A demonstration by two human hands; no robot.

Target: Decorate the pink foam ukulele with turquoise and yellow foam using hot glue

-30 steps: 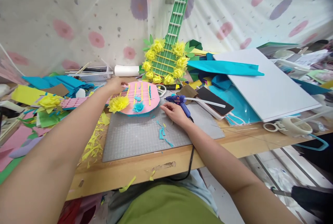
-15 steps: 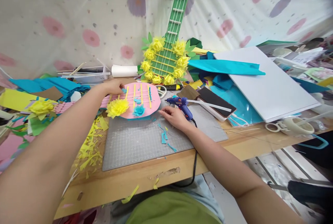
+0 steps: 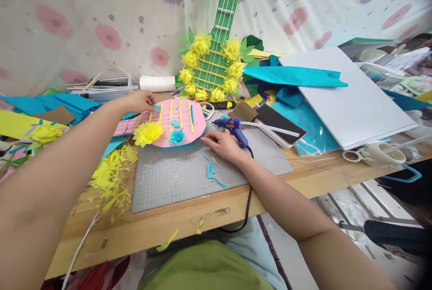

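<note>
A pink paper guitar (image 3: 195, 105) with yellow strips and a neck pointing left lies over the grey cutting mat (image 3: 168, 182). It carries a large yellow paper flower (image 3: 148, 134) and a blue paper flower (image 3: 177, 136). At its upper left edge, my left hand (image 3: 140, 101) has its fingers curled together, just above a small blue paper piece (image 3: 157, 108); whether they grip it is unclear. My right hand (image 3: 222, 145) rests on the mat beside the guitar's right edge, fingers loosely stretched, holding nothing. A blue glue gun (image 3: 234, 129) lies just behind it.
Behind stands a green paper guitar (image 3: 212, 67) ringed with yellow flowers. Yellow scraps (image 3: 111, 177) lie left of the mat and blue scraps (image 3: 211, 171) on it. To the right are a dark box-like block (image 3: 280, 123), a white board (image 3: 351, 101) and a tape roll (image 3: 388, 153).
The whole view has shifted slightly. My left hand has lifted a little off the small blue paper piece. My right hand stays beside the guitar's edge.
</note>
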